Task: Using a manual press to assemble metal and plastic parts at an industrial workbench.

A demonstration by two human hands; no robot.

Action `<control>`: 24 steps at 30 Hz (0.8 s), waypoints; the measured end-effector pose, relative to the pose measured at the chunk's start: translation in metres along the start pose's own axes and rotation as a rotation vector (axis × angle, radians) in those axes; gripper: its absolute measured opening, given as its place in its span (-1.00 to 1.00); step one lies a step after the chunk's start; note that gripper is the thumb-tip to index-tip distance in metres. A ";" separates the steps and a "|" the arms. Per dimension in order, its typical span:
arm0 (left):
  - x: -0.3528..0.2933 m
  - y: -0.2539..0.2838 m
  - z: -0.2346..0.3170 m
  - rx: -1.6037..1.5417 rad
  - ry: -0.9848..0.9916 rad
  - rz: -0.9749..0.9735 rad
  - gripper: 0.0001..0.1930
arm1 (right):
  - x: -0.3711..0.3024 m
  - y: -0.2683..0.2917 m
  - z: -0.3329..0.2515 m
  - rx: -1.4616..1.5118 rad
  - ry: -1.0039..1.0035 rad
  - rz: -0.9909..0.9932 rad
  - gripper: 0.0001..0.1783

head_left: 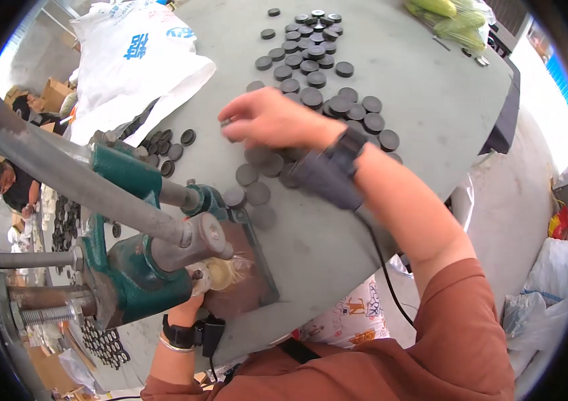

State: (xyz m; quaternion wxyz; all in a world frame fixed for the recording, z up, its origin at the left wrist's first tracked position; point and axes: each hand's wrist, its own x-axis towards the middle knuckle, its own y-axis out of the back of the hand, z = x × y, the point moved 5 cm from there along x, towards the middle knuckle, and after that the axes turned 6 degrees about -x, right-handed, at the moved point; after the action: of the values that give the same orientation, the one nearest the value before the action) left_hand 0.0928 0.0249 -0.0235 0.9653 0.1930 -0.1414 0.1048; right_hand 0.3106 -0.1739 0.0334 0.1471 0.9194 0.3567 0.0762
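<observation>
A green hand press [140, 274] with a long grey lever stands on the grey table [424, 113] at the left. My left hand [197, 289] is at its brown base plate [237, 301], beside a round cream-coloured piece [220, 274] under the ram. The press hides most of that hand's fingers. My right hand [264, 119] is blurred above the table, its fingers curled towards the thumb. A small dark bit shows at the fingertips, too unclear to name. Many round black caps [316, 79] lie loose beyond and beneath this hand.
A white plastic bag [137, 57] with blue print lies at the far left, with more black caps [175, 152] next to it. Bagged green vegetables [451, 19] sit at the far right. Two people work at the left edge. A black cable [384, 267] hangs from my right wrist.
</observation>
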 end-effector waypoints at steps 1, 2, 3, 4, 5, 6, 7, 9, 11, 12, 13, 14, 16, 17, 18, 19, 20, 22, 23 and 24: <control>0.001 -0.012 0.016 0.308 -0.252 -0.091 -0.67 | 0.008 -0.007 0.004 -0.475 0.237 0.167 -0.62; 0.003 -0.012 0.021 0.304 -0.258 -0.090 -0.67 | 0.007 -0.024 0.000 -0.619 0.309 0.195 -0.68; 0.006 -0.015 0.024 0.332 -0.233 -0.103 -0.68 | 0.011 -0.042 0.002 -0.767 0.268 0.123 -0.73; 0.008 -0.015 0.030 0.371 -0.208 -0.111 -0.69 | 0.011 -0.058 0.001 -0.945 0.356 0.164 -0.74; 0.010 -0.017 0.035 0.397 -0.184 -0.128 -0.69 | 0.011 -0.067 0.002 -1.092 0.374 0.146 -0.76; 0.012 -0.019 0.038 0.424 -0.160 -0.145 -0.70 | 0.010 -0.071 0.008 -1.161 0.347 0.081 -0.78; 0.012 -0.019 0.040 0.453 -0.129 -0.157 -0.70 | 0.006 -0.072 0.006 -1.224 0.323 0.010 -0.80; 0.010 -0.019 0.039 0.513 -0.064 -0.183 -0.70 | 0.001 -0.069 0.002 -1.271 0.284 -0.024 -0.79; -0.007 -0.002 0.028 0.600 -0.089 -0.142 -0.73 | -0.001 -0.061 0.003 -1.315 0.259 -0.052 -0.79; -0.011 0.012 0.020 0.449 0.066 0.010 -0.74 | -0.005 -0.054 0.002 -1.327 0.330 0.070 -0.78; -0.017 0.026 0.011 0.294 0.223 0.155 -0.75 | -0.012 -0.047 0.000 -1.332 0.397 0.191 -0.77; -0.024 0.035 0.015 0.190 0.132 0.215 -0.74 | -0.026 -0.039 -0.010 -1.270 0.432 0.241 -0.74; -0.044 0.042 0.032 0.177 0.249 0.217 -0.76 | -0.058 -0.032 -0.019 -1.024 0.515 0.294 -0.60; -0.050 0.042 0.038 0.164 0.342 0.225 -0.77 | -0.072 -0.038 -0.022 -0.984 0.538 0.275 -0.53; -0.062 0.042 0.044 0.219 0.300 0.244 -0.80 | -0.080 -0.050 -0.020 -0.966 0.527 0.205 -0.45; -0.074 0.041 0.048 0.222 0.296 0.245 -0.80 | -0.086 -0.059 -0.016 -0.965 0.531 0.209 -0.45; -0.084 0.039 0.048 0.259 0.245 0.225 -0.82 | -0.088 -0.072 -0.006 -0.992 0.604 0.204 -0.45; -0.090 0.026 0.062 0.310 0.149 0.179 -0.85 | -0.090 -0.090 0.005 -1.093 0.678 0.213 -0.45; -0.092 0.024 0.066 0.310 0.150 0.180 -0.85 | -0.088 -0.092 0.006 -1.093 0.679 0.211 -0.45; -0.092 0.019 0.071 0.337 0.106 0.149 -0.86 | -0.082 -0.092 0.010 -1.121 0.642 0.161 -0.46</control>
State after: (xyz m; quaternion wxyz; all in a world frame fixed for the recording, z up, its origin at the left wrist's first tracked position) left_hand -0.0152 0.0003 0.0169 0.9150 0.3350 -0.0849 0.2083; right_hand 0.1942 -0.1673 -0.0090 0.4846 0.6585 0.2191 0.5326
